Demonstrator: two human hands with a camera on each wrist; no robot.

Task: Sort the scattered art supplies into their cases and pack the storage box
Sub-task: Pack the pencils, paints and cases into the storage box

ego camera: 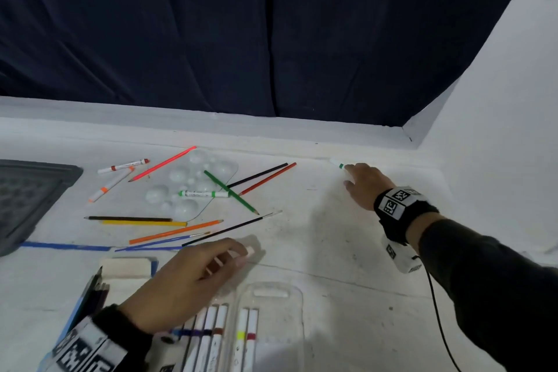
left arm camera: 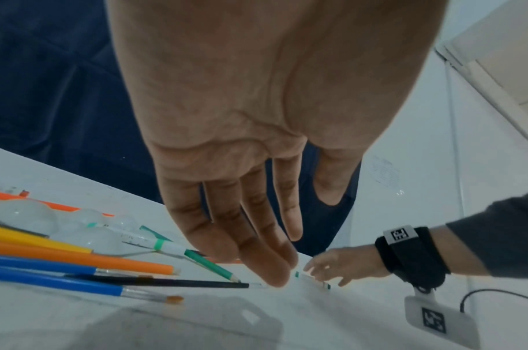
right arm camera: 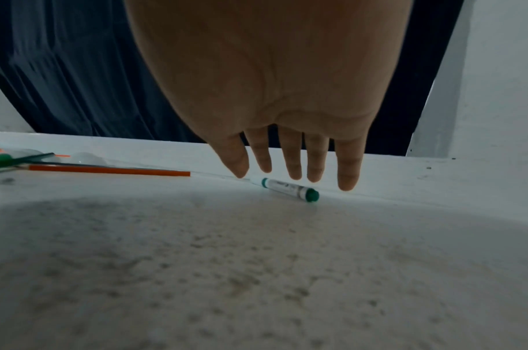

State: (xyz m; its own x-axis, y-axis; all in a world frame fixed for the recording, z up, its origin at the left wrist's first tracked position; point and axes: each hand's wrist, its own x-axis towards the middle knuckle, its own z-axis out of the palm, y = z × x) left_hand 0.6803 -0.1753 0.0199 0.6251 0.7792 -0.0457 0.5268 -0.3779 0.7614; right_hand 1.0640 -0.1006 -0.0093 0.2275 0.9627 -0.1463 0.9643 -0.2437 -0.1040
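From the head view the right hand (ego camera: 363, 183) reaches, fingers spread and empty, to a green marker (ego camera: 337, 163) at the tabletop's (ego camera: 317, 251) far edge, while the left wrist view shows the left hand (left arm camera: 241, 213) slack and empty, and the right wrist view shows fingertips (right arm camera: 348, 184) just short of the marker, so pinching it for the marker case (ego camera: 271, 311) seems next.

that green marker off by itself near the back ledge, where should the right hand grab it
Pinch the white barrel of the green marker between its green band and end cap, coming straight down from above. It lies flat on the table, close along the back ledge, and the right hand hovers spread over it.
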